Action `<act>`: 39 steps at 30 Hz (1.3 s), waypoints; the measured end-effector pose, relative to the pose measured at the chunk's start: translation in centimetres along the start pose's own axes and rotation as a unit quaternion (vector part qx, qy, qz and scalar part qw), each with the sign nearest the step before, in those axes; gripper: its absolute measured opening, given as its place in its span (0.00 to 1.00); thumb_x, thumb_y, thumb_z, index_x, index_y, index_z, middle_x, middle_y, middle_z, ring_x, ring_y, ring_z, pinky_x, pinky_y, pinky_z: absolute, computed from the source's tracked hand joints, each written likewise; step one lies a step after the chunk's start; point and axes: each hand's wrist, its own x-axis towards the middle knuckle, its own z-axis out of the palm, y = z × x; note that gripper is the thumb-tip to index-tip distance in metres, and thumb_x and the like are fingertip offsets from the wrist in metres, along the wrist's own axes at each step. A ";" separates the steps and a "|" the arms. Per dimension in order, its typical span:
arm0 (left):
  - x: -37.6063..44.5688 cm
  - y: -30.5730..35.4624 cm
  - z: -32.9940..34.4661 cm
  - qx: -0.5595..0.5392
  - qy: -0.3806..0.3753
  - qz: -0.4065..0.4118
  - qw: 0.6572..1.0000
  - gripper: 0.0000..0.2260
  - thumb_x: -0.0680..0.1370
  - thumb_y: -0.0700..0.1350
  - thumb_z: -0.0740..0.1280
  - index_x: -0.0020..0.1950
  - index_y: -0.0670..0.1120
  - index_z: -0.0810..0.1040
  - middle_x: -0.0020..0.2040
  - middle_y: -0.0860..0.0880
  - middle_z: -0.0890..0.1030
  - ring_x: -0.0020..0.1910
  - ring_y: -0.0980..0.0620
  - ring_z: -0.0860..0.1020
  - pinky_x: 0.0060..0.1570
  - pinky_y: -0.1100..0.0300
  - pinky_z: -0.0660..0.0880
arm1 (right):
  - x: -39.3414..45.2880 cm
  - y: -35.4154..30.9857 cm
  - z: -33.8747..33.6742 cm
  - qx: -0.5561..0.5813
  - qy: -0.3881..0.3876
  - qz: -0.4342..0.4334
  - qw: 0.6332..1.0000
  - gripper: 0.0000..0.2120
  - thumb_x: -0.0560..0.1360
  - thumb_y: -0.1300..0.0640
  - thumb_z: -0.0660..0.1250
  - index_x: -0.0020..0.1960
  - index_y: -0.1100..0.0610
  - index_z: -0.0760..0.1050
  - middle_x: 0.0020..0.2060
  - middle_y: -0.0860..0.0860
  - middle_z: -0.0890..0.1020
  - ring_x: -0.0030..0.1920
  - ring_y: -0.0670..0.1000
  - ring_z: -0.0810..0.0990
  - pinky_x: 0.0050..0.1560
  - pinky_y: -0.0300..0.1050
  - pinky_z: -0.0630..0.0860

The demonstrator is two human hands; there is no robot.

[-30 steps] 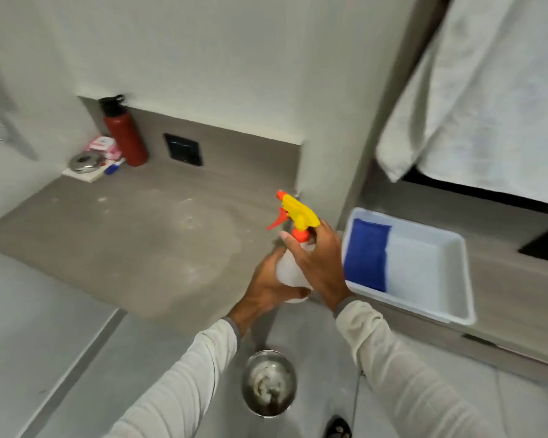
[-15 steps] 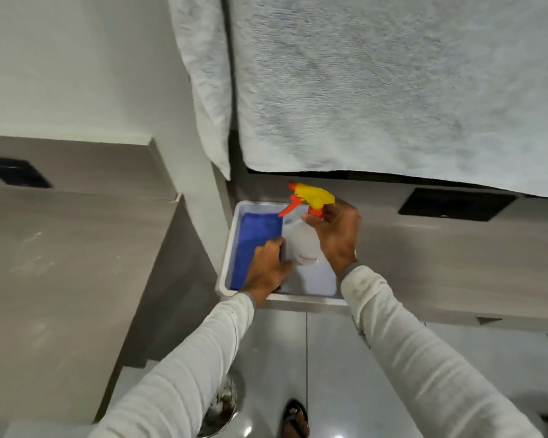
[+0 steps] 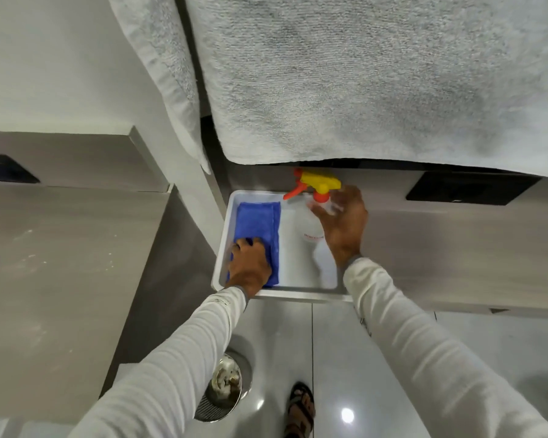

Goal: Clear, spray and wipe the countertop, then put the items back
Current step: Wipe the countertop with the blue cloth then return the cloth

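Observation:
A white tray (image 3: pixel 298 292) sits on the right-hand counter ledge. A folded blue cloth (image 3: pixel 260 219) lies in its left half, and my left hand (image 3: pixel 250 267) grips the cloth's near end with curled fingers. A clear spray bottle (image 3: pixel 310 229) with a yellow and orange trigger head stands in the tray's right half. My right hand (image 3: pixel 345 229) is right beside the bottle's neck with its fingers spread and loose; they are blurred. The grey countertop (image 3: pixel 60 263) at the left shows faint wet streaks.
A large grey towel (image 3: pixel 361 74) hangs above the tray and hides the wall behind it. Black sockets (image 3: pixel 465 191) (image 3: pixel 7 169) sit in the back panels. On the tiled floor stand a steel bin (image 3: pixel 225 387) and my sandalled foot (image 3: pixel 301 409).
I turned right from the countertop to the tray. The bottle went down into the tray and my right hand loosened from it. My left hand moved onto the blue cloth and gripped it.

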 end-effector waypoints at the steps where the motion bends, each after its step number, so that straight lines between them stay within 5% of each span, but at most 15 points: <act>1: 0.1 -0.4 0.1 -0.003 -0.004 0.010 1.000 0.22 0.79 0.44 0.64 0.72 0.42 0.66 0.70 0.35 0.67 0.66 0.35 0.70 0.66 0.45 0.71 | -1.4 0.4 0.2 -0.032 0.019 0.033 0.999 0.21 0.66 0.53 0.83 0.51 0.55 0.75 0.43 0.51 0.81 0.42 0.51 0.80 0.47 0.48 0.80; 4: 0.3 -2.0 0.0 0.022 -0.019 0.057 0.998 0.22 0.78 0.43 0.64 0.71 0.41 0.67 0.70 0.37 0.68 0.67 0.37 0.70 0.70 0.51 0.67 | -4.8 1.2 2.4 -0.098 -0.083 0.154 0.980 0.19 0.66 0.43 0.80 0.43 0.58 0.80 0.43 0.56 0.86 0.45 0.58 0.85 0.52 0.58 0.82; 7: -0.3 -3.1 -0.7 0.045 -0.055 0.106 0.992 0.17 0.80 0.42 0.62 0.69 0.41 0.70 0.70 0.40 0.69 0.67 0.39 0.71 0.69 0.51 0.68 | -5.3 0.7 5.5 -0.165 -0.194 0.199 0.946 0.19 0.75 0.47 0.73 0.50 0.64 0.82 0.49 0.58 0.86 0.49 0.58 0.83 0.54 0.48 0.77; 9: -1.3 -3.6 -0.7 0.076 -0.080 0.126 0.986 0.15 0.83 0.44 0.58 0.69 0.41 0.70 0.70 0.41 0.69 0.67 0.39 0.71 0.66 0.50 0.70 | -4.7 0.1 7.9 -0.150 -0.197 0.219 0.944 0.21 0.77 0.49 0.72 0.60 0.65 0.77 0.56 0.59 0.83 0.54 0.59 0.81 0.50 0.44 0.72; 12: -2.7 -4.5 -0.7 0.065 -0.088 0.137 0.985 0.16 0.84 0.47 0.55 0.67 0.41 0.72 0.72 0.42 0.69 0.63 0.38 0.75 0.63 0.48 0.72 | -3.8 0.1 11.0 -0.150 -0.206 0.238 0.937 0.30 0.76 0.46 0.73 0.67 0.66 0.70 0.63 0.60 0.79 0.63 0.61 0.78 0.61 0.49 0.76; 15: -3.8 -5.1 -0.9 0.002 -0.082 0.146 0.986 0.15 0.84 0.47 0.55 0.65 0.41 0.73 0.69 0.41 0.72 0.61 0.38 0.76 0.61 0.46 0.75 | -3.0 0.8 12.3 -0.177 -0.227 0.241 0.927 0.31 0.74 0.46 0.75 0.67 0.65 0.72 0.62 0.60 0.79 0.63 0.62 0.79 0.65 0.54 0.76; 18: -5.2 -5.2 -1.6 -0.093 -0.029 0.144 0.985 0.12 0.83 0.45 0.59 0.64 0.42 0.73 0.60 0.40 0.77 0.56 0.38 0.78 0.57 0.48 0.76 | -2.9 1.9 11.8 -0.109 -0.216 0.253 0.937 0.23 0.72 0.54 0.76 0.62 0.63 0.76 0.57 0.59 0.81 0.61 0.62 0.80 0.64 0.56 0.77; 20: -5.8 -5.6 -2.6 -0.181 0.034 0.129 0.974 0.15 0.81 0.44 0.62 0.68 0.43 0.72 0.63 0.41 0.76 0.60 0.41 0.77 0.61 0.52 0.74 | -3.5 2.0 10.9 -0.031 -0.231 0.245 0.941 0.25 0.68 0.51 0.76 0.61 0.62 0.78 0.58 0.59 0.82 0.60 0.62 0.81 0.64 0.60 0.77; 22: -6.3 -6.2 -3.8 -0.288 0.094 0.103 0.948 0.21 0.79 0.44 0.67 0.71 0.46 0.69 0.66 0.44 0.75 0.64 0.46 0.75 0.63 0.58 0.72 | -4.2 0.6 9.7 0.054 -0.231 0.240 0.941 0.25 0.63 0.49 0.75 0.59 0.57 0.81 0.55 0.57 0.85 0.58 0.60 0.83 0.62 0.61 0.79; 24: -7.3 -7.1 -5.0 -0.403 0.135 0.074 0.902 0.27 0.75 0.45 0.74 0.72 0.48 0.68 0.67 0.48 0.74 0.66 0.52 0.73 0.63 0.61 0.72 | -5.4 -2.6 8.3 0.123 -0.244 0.222 0.936 0.14 0.69 0.57 0.73 0.54 0.56 0.82 0.50 0.53 0.87 0.54 0.58 0.85 0.54 0.54 0.82; 27: -8.6 -8.7 -6.8 -0.544 0.098 0.032 0.833 0.35 0.70 0.45 0.79 0.74 0.49 0.67 0.69 0.52 0.74 0.68 0.57 0.71 0.66 0.63 0.68 | -6.9 -7.3 7.8 0.188 -0.305 0.197 0.913 0.11 0.73 0.68 0.67 0.53 0.59 0.82 0.47 0.54 0.87 0.48 0.55 0.86 0.45 0.47 0.83; 31: -11.0 -12.6 -9.0 -0.670 0.040 0.029 0.741 0.25 0.69 0.43 0.79 0.65 0.44 0.77 0.60 0.45 0.84 0.59 0.45 0.82 0.62 0.47 0.78 | -10.1 -13.2 9.6 0.235 -0.409 0.209 0.857 0.14 0.74 0.69 0.65 0.59 0.65 0.79 0.50 0.59 0.84 0.50 0.57 0.85 0.49 0.49 0.83; 33: -12.8 -15.2 -9.4 -0.707 0.035 -0.002 0.707 0.22 0.69 0.39 0.79 0.61 0.40 0.79 0.57 0.42 0.85 0.57 0.41 0.83 0.59 0.46 0.80 | -11.8 -14.8 11.1 0.256 -0.439 0.215 0.834 0.15 0.75 0.68 0.66 0.61 0.67 0.78 0.53 0.60 0.84 0.53 0.58 0.85 0.54 0.51 0.82; 37: -17.2 -22.5 -9.1 -0.721 0.073 -0.050 0.687 0.25 0.64 0.42 0.81 0.59 0.41 0.80 0.59 0.40 0.84 0.56 0.43 0.83 0.55 0.48 0.81 | -16.1 -15.6 15.0 0.259 -0.444 0.250 0.821 0.16 0.74 0.65 0.70 0.62 0.65 0.79 0.54 0.57 0.85 0.58 0.57 0.84 0.61 0.54 0.81; 39: -19.8 -26.5 -9.0 -0.710 0.106 -0.087 0.690 0.28 0.61 0.45 0.81 0.59 0.42 0.81 0.57 0.41 0.84 0.56 0.43 0.83 0.54 0.48 0.81 | -18.8 -15.1 17.1 0.211 -0.444 0.270 0.828 0.12 0.73 0.65 0.72 0.56 0.61 0.81 0.48 0.53 0.86 0.52 0.53 0.86 0.53 0.51 0.84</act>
